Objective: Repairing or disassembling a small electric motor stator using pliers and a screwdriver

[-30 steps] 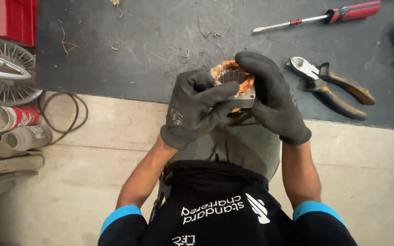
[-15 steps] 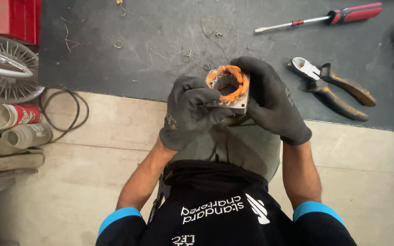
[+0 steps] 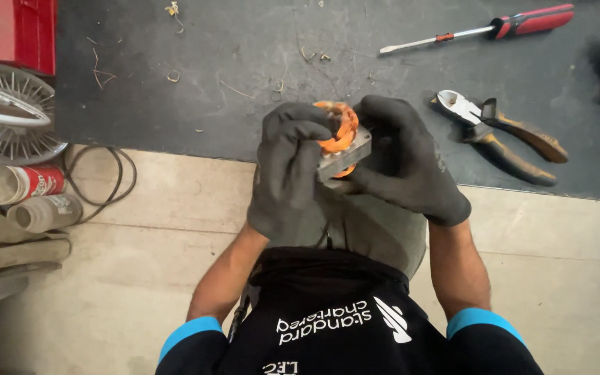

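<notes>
Both my hands wear dark grey gloves and hold a small motor stator (image 3: 342, 144), a metal core with orange-copper windings, above my lap. My left hand (image 3: 289, 173) wraps over its left side, with the fingers curled across the windings. My right hand (image 3: 404, 163) cups it from the right and behind. The stator is tilted, its metal edge facing me. Most of its body is hidden by the gloves.
A dark mat (image 3: 244, 76) covers the floor ahead, strewn with wire scraps. On it lie a red-handled screwdriver (image 3: 480, 28) and brown-handled cutting pliers (image 3: 501, 132). At left are a fan grille (image 3: 8, 114), a black cable loop (image 3: 102, 184), two cans (image 3: 22, 194) and a red box (image 3: 15, 28).
The stator has been turned in my hands, from its open ring facing up to tilted with the metal edge showing. My left fingers shifted over the windings.
</notes>
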